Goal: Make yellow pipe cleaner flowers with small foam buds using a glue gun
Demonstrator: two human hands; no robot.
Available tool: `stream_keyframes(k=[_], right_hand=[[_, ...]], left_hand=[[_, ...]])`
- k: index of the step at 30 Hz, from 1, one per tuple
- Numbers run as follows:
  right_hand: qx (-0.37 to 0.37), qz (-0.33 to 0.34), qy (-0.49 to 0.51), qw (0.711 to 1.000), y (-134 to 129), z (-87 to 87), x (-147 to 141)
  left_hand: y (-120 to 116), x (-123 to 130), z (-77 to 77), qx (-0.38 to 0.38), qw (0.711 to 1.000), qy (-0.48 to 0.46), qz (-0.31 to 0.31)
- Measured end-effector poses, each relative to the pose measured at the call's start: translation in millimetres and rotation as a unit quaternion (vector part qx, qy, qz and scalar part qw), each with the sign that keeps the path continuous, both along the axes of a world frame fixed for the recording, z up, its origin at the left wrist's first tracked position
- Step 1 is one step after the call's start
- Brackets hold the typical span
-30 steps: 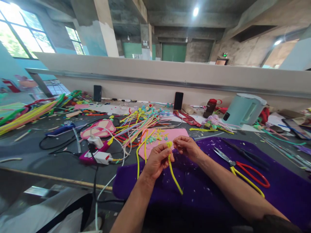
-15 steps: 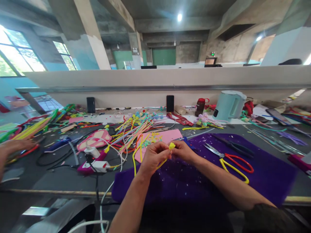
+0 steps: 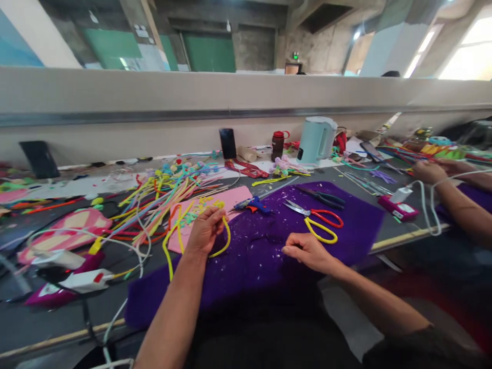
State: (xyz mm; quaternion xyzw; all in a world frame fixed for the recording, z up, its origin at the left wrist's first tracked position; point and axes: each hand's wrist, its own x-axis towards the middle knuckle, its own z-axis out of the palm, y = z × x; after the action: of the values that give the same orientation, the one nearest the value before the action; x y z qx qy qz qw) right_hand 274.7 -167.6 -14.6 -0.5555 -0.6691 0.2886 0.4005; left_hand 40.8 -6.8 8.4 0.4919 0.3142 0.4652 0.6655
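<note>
Pinched between the fingers of my left hand (image 3: 205, 229) is a yellow fuzzy stem (image 3: 228, 237), with its knotted end at the fingertips and the rest curving down. My right hand (image 3: 306, 250) is closed above the purple cloth (image 3: 246, 271), apart from my left; whether its fingers hold anything is too small to tell. Scissors with red and yellow handles (image 3: 321, 237) lie open just beyond my right hand. A blue glue gun (image 3: 251, 205) rests at the edge of a pink sheet (image 3: 238, 197), which bears small yellow and green pieces.
Colourful fuzzy stems (image 3: 154, 205) are heaped at the left, near power strips (image 3: 84, 282) and white cables. Dark pliers (image 3: 325, 198) lie behind the scissors. A kettle (image 3: 315, 139), a bottle (image 3: 277, 146) and a phone (image 3: 227, 143) stand behind. Another person's hands (image 3: 430, 171) are at the right.
My hands were together at the yellow piece; my right hand has let go and moved right and down. The view has turned to the right, bringing another person's hands in.
</note>
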Motion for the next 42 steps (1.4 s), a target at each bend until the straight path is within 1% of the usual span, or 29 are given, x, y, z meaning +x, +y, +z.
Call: stream_keyframes(k=[2,4,6,7,9,11,14,18,20,22,23,25,26,28,31,34,39,40,42], right_hand=[[0.023,-0.054,-0.044,0.997,-16.4,0.0,22.4],[0.061,-0.128,-0.127,0.982,-26.7,0.6,49.5],[0.085,-0.175,-0.261,0.946,-29.7,-0.1,76.6],[0.08,-0.185,-0.322,0.925,-28.5,-1.2,88.7],[0.034,-0.172,-0.413,0.894,-22.3,-3.6,107.6],[-0.018,-0.146,-0.46,0.876,-13.1,-4.2,118.5],[-0.085,-0.116,-0.489,0.86,1.0,1.4,122.4],[-0.157,-0.127,-0.478,0.855,15.6,12.3,118.8],[-0.178,-0.13,-0.453,0.864,20.5,15.5,119.3],[-0.207,-0.125,-0.386,0.89,22.5,18.5,122.3],[-0.225,-0.116,-0.326,0.911,22.1,20.5,124.2],[-0.248,-0.086,-0.166,0.951,18.4,26.2,127.1],[-0.242,-0.069,-0.08,0.965,15.4,29.6,127.2],[-0.196,-0.045,0.067,0.977,8.9,36.7,123.7],[-0.113,-0.024,0.216,0.97,5.0,45.3,108.2],[-0.066,0.027,0.303,0.95,15.2,52.5,83.2],[-0.044,0.153,0.348,0.924,53.6,66.4,28.8],[-0.026,0.164,0.349,0.922,61.6,68.6,18.1],[0.042,0.15,0.329,0.931,76.2,71.0,-0.3]], left_hand=[[0.5,0.2,-0.1,0.003,1.0,-0.001,-0.001],[0.7,0.6,-0.5,0.007,1.0,-0.004,0.002],[0.7,0.8,-1.3,0.01,1.0,-0.006,0.002],[0.8,0.8,-1.8,0.01,1.0,-0.006,0.0],[1.1,0.4,-3.0,0.009,1.0,-0.007,-0.003],[1.8,-0.2,-4.3,0.007,1.0,-0.009,0.001],[2.4,-1.2,-5.3,0.007,1.0,-0.017,0.004],[0.4,-2.6,-4.1,0.015,1.0,-0.027,0.007],[-1.3,-3.5,-2.8,0.017,0.999,-0.031,0.008],[-2.7,-4.3,-1.6,0.015,0.999,-0.035,0.009],[-3.1,-4.6,-1.0,0.013,0.999,-0.036,0.01],[-3.5,-5.3,-0.3,0.01,0.999,-0.038,0.01],[-3.5,-5.5,-0.1,0.009,0.999,-0.039,0.01],[-3.2,-5.8,0.0,0.01,0.999,-0.041,0.009],[-2.7,-5.8,-0.3,0.011,0.999,-0.044,0.005],[-3.5,-5.4,0.2,0.009,0.999,-0.046,0.009],[-8.6,-6.0,3.3,0.012,0.999,-0.048,0.012],[-9.5,-6.1,3.6,0.008,0.999,-0.045,0.013],[-10.7,-6.1,3.5,0.001,0.999,-0.042,0.013]])
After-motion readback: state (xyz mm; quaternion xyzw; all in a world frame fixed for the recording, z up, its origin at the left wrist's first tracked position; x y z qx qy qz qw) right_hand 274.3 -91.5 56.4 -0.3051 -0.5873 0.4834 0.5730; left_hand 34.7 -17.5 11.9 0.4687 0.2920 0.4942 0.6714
